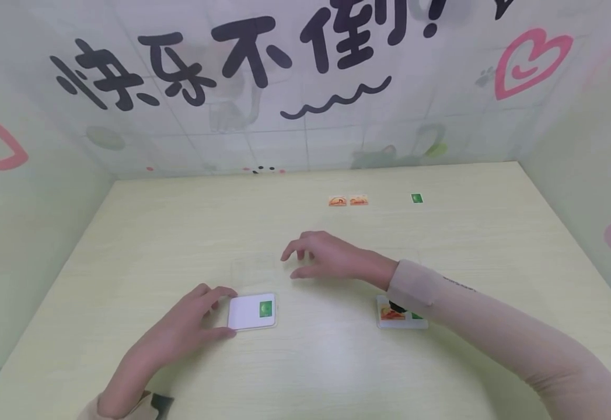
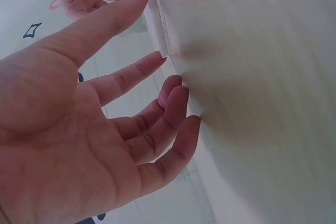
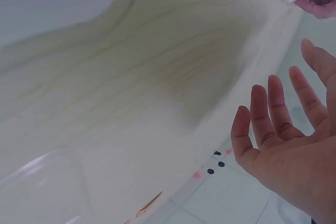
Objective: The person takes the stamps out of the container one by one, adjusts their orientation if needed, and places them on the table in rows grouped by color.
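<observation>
In the head view, a white card (image 1: 244,314) with a small green stamp-like picture (image 1: 266,309) lies in a shallow clear plastic case (image 1: 276,319) on the table. My left hand (image 1: 187,318) holds this case at its left side, thumb at the near corner and index finger at the far corner. Its other fingers are bent, tips close to the tabletop in the left wrist view. My right hand (image 1: 328,255) hovers over the middle of the table, fingers loosely bent, holding nothing. Just behind the left case lies a clear plastic lid (image 1: 255,271), barely visible.
A second case (image 1: 389,324) with an orange picture and a green one is partly hidden under my right forearm. Another clear plastic piece (image 3: 47,182) lies behind it. Two orange pictures (image 1: 338,201) and one green picture (image 1: 416,198) lie near the back edge, before the printed wall.
</observation>
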A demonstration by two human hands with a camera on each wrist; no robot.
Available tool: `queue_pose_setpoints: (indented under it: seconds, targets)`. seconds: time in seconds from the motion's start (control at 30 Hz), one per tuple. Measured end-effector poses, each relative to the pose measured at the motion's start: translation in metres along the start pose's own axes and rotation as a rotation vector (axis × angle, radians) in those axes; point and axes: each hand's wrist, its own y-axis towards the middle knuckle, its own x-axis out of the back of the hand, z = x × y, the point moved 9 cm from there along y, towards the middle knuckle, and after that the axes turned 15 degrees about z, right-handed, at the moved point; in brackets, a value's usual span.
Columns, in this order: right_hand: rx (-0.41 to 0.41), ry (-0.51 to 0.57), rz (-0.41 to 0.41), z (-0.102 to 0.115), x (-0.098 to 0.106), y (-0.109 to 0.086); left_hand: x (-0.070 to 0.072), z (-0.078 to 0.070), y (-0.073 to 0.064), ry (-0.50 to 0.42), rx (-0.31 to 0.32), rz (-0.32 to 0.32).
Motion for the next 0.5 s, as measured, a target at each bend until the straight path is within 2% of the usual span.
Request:
queue_pose_setpoints:
  seconds: [0.13,0.5]
  targets:
    - [0.021,0.002,0.035,0.005,-0.006,0.006,0.0,-0.001,0.0,-0.008,-0.009,-0.001]
    - [0.146,0.008,0.099,0.026,-0.02,0.019,0.001,-0.002,-0.003,-0.013,-0.028,-0.01]
